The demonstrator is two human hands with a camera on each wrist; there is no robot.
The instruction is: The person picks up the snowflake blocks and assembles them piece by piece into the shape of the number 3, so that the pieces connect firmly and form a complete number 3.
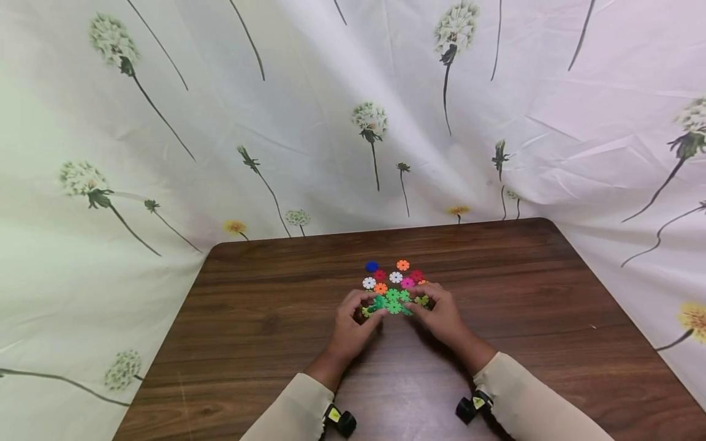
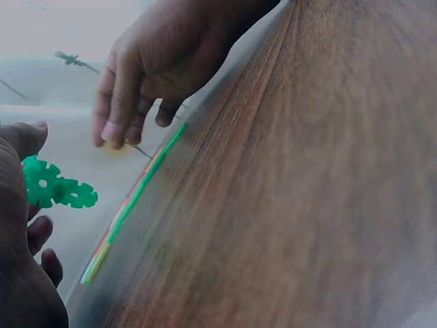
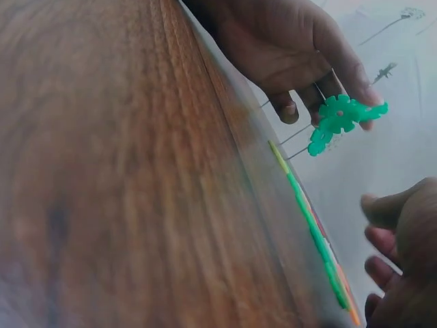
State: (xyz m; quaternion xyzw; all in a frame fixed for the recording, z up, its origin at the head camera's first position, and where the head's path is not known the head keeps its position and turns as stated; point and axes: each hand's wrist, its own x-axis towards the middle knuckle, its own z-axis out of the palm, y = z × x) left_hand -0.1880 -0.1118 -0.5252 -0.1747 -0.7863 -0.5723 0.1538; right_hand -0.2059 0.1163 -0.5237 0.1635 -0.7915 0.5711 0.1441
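Note:
My left hand point(image 1: 351, 323) pinches a small cluster of joined green notched plastic discs point(image 3: 339, 114) between thumb and fingers, above the table. In the left wrist view, the green cluster point(image 2: 58, 186) shows one disc angled off another. My right hand point(image 1: 445, 318) hovers to the right of it, fingers loosely bent and thumb apart from them, with nothing between them. Between and below the hands lie more green discs point(image 1: 393, 307) flat on the table. Yellow-green discs point(image 1: 421, 301) lie by the right fingers, partly hidden.
Beyond the hands, more discs lie on the brown wooden table point(image 1: 265, 343): a blue disc point(image 1: 372, 266), orange disc point(image 1: 403, 265), white disc point(image 1: 396, 277) and pink disc point(image 1: 407, 283), among others. A flower-printed cloth point(image 1: 320, 153) hangs behind the table's far edge.

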